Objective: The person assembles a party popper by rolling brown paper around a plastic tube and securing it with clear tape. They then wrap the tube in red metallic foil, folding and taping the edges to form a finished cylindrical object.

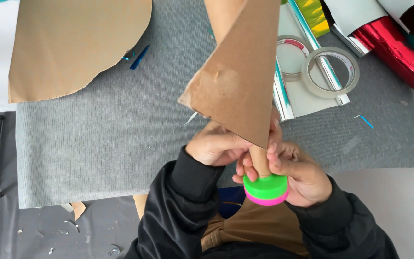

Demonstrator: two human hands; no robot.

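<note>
Fingers of the left hand and right hand are wrapping tight around a brown cardboard cone, just above its green cap. Gray mat beyond is lying open.

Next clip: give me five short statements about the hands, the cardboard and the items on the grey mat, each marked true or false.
1. Both hands, left hand and right hand, grip the brown cardboard tube. True.
2. The green and pink round cap sits at the tube's near end. True.
3. The two clear tape rolls lie on the bare floor. False: they lie on silver foil sheets on the grey mat.
4. The red foil roll lies at the mat's left edge. False: upper right.
5. A large brown paper sheet lies at upper left. True.
</note>
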